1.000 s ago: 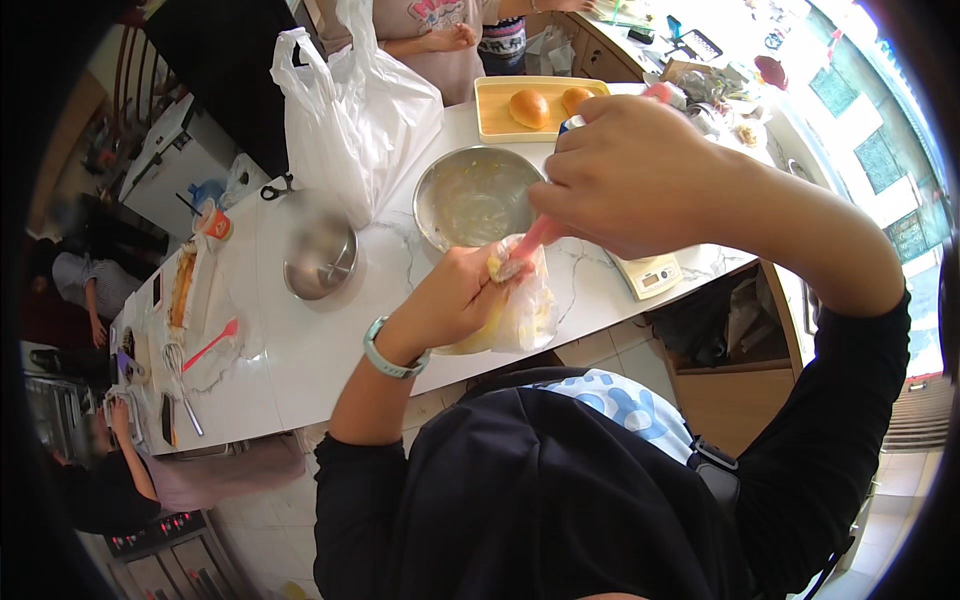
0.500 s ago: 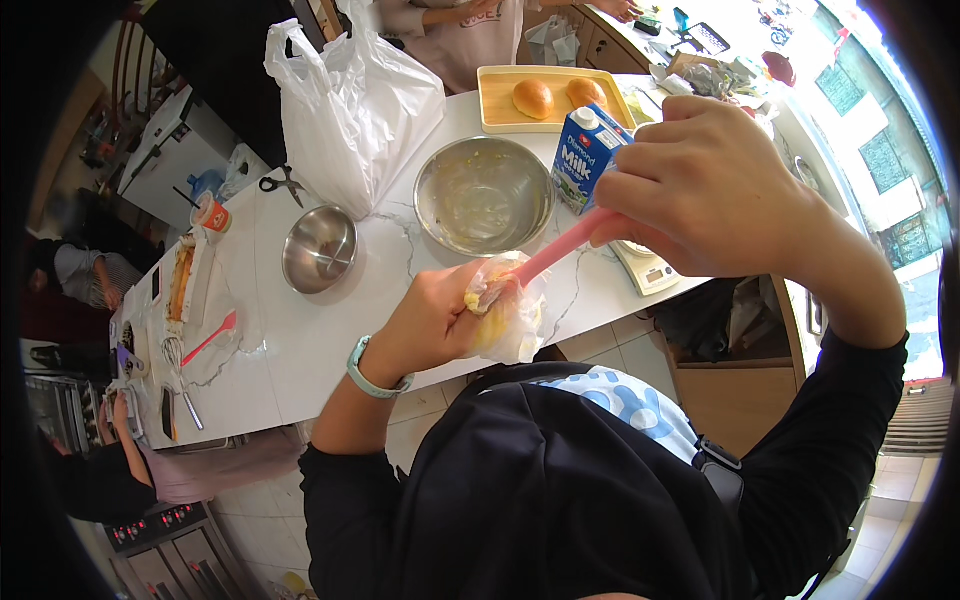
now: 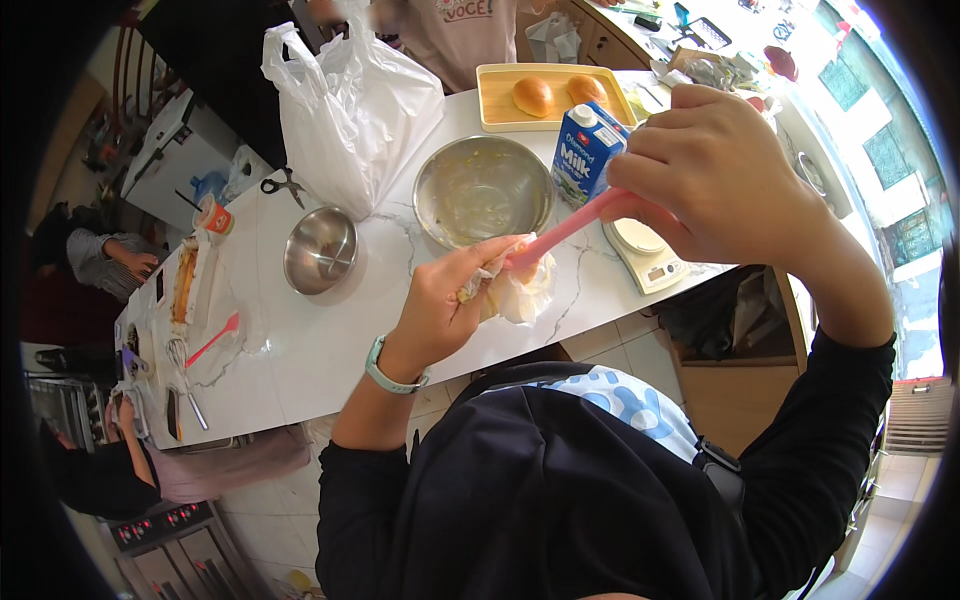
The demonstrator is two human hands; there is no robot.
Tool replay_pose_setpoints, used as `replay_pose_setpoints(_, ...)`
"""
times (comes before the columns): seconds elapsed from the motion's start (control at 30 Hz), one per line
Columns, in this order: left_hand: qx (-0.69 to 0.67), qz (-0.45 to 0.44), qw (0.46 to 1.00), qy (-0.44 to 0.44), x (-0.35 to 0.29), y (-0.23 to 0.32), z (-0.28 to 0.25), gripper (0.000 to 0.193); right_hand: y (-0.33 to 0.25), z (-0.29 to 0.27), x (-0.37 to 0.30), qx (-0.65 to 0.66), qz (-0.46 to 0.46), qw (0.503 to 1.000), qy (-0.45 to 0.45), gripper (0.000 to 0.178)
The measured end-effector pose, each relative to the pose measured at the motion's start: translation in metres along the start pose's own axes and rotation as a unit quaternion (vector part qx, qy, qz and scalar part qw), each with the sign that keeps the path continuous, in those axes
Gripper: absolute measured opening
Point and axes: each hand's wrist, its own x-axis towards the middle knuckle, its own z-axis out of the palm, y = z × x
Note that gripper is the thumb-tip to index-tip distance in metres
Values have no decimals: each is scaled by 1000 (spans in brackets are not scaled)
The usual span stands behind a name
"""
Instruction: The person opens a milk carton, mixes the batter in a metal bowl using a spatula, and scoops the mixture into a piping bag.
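My left hand (image 3: 437, 305), with a pale green band on its wrist, is closed round a thin, clear plastic bag (image 3: 530, 297) smeared with yellow cream. The bag's mouth is bunched at my thumb. My right hand (image 3: 708, 172) is raised to the right and grips the handle of a pink spatula (image 3: 575, 222). The spatula slants down to the left, its head hidden inside the bag's mouth. Just beyond my left hand stands a large steel bowl (image 3: 484, 195) with cream smears inside. Behind my right hand are a blue milk carton (image 3: 585, 158) and a white kitchen scale (image 3: 640, 250).
Two buns lie on a yellow tray (image 3: 490, 95). A white carrier bag (image 3: 350, 120) stands beside black scissors (image 3: 284, 185) and a small steel bowl (image 3: 320, 250). Leftward lie a whisk (image 3: 190, 390) and another pink spatula (image 3: 215, 340). Other people stand at the far side and left.
Both hands still hold the bag and spatula. The bag's mouth has risen slightly away from me, and my left forearm has shifted right. My right hand has moved slightly, uncovering more of the scale.
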Motion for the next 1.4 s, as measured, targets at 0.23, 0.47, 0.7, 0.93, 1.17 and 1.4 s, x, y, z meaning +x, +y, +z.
replay_pose_setpoints(0.23,-131,-74,987,53,-3,-8,-2,27,11,14,-14,20,14,999,48,20)
replay_pose_setpoints(0.47,-170,-146,974,15,-10,-24,0,32,7,25,-15,3,50,996,80,19)
replay_pose_setpoints(0.7,-237,-123,952,152,-4,-26,7,35,7,34,-19,6,65,996,53,21)
replay_pose_setpoints(0.93,-249,-84,894,362,1,-37,24,29,-24,87,-29,112,173,964,170,18)
replay_pose_setpoints(1.17,-324,-114,820,457,16,-39,30,31,-52,129,-24,201,281,912,221,17)
replay_pose_setpoints(1.4,-362,-138,799,460,14,-52,42,34,-64,149,-27,234,336,885,223,16)
